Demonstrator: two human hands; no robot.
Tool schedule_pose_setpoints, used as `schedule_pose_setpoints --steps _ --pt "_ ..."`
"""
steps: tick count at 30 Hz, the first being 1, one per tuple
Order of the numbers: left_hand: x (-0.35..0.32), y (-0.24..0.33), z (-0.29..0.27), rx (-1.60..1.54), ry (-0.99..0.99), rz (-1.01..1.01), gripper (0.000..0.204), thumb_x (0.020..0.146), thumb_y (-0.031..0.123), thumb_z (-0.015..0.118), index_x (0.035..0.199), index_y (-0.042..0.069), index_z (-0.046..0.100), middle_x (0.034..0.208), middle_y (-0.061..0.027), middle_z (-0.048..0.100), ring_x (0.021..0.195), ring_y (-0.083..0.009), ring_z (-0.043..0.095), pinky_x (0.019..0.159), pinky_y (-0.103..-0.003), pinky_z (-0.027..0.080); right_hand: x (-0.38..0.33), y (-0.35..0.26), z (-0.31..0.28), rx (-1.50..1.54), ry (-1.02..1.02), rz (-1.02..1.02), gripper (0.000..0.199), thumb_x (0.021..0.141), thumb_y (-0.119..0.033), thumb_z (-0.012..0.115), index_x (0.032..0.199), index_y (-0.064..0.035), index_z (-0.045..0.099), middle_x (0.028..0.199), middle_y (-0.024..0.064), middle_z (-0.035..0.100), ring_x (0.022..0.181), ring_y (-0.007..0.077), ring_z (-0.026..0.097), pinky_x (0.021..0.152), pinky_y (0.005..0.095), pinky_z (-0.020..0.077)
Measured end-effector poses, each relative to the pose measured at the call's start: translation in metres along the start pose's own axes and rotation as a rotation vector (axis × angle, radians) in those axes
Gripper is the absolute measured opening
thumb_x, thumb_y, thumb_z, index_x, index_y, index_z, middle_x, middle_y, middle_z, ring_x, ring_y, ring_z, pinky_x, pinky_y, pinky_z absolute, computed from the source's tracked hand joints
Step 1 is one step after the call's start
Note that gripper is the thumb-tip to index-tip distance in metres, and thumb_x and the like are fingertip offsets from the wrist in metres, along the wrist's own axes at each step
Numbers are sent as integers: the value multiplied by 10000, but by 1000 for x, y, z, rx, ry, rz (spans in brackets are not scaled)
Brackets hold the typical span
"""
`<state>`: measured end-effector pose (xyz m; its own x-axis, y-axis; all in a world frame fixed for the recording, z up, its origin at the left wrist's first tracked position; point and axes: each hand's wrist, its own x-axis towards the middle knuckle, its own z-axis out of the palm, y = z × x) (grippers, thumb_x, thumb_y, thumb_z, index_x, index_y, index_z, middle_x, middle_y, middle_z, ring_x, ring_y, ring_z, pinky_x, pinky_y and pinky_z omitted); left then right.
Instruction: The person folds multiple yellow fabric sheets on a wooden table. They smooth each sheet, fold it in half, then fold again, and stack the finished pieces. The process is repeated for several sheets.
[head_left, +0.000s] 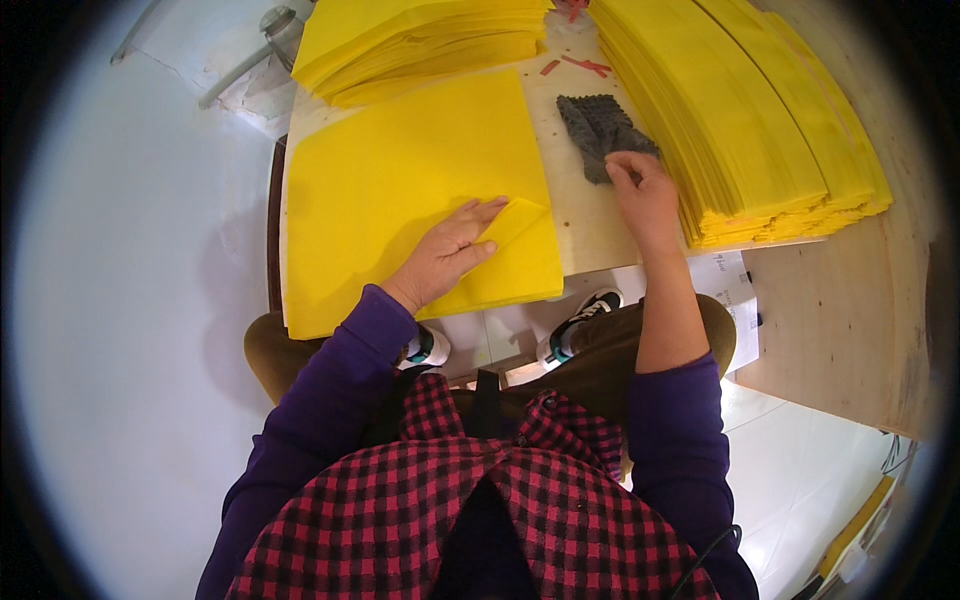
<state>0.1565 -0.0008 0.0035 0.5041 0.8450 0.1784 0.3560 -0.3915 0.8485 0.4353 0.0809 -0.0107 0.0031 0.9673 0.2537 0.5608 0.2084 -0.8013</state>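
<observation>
My left hand (448, 252) lies on a wide yellow fabric-like sheet (400, 160) with its fingers stretched out and thumb apart. Beside its fingertips, the sheet's near right part is lifted into a folded flap (515, 225). Over the near edge of a crumpled dark grey cloth (590, 120) is my right hand (645, 195), thumb and fingers drawn together in a pinch. Whether anything is between those fingertips, or whether they touch the cloth, is too small to tell.
A thick stack of yellow sheets (420, 40) stands at the far left of the wooden table (580, 235). Long yellow stacks (740, 110) line its right side. Red strips (585, 66) lie near the back. A white wall (130, 280) borders the left, and my knees are under the table's near edge.
</observation>
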Motion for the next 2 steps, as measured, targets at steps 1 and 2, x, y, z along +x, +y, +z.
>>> schedule_pose_setpoints --steps 1,2 --pt "0 0 0 -9 3 -4 315 932 213 539 1130 -24 602 1353 -200 515 1347 -321 394 1149 -455 210 -2 -1 -5 52 -86 23 150 869 -191 659 983 -112 716 1051 75 650 890 227 651 747 378 501" --pt "0 -1 1 -9 8 -4 319 934 218 538 1134 -22 603 1358 -200 511 1349 -321 392 1150 -454 208 -5 -3 -10 105 -172 46 150 867 -184 665 988 -116 720 1076 70 658 898 206 657 753 375 503"
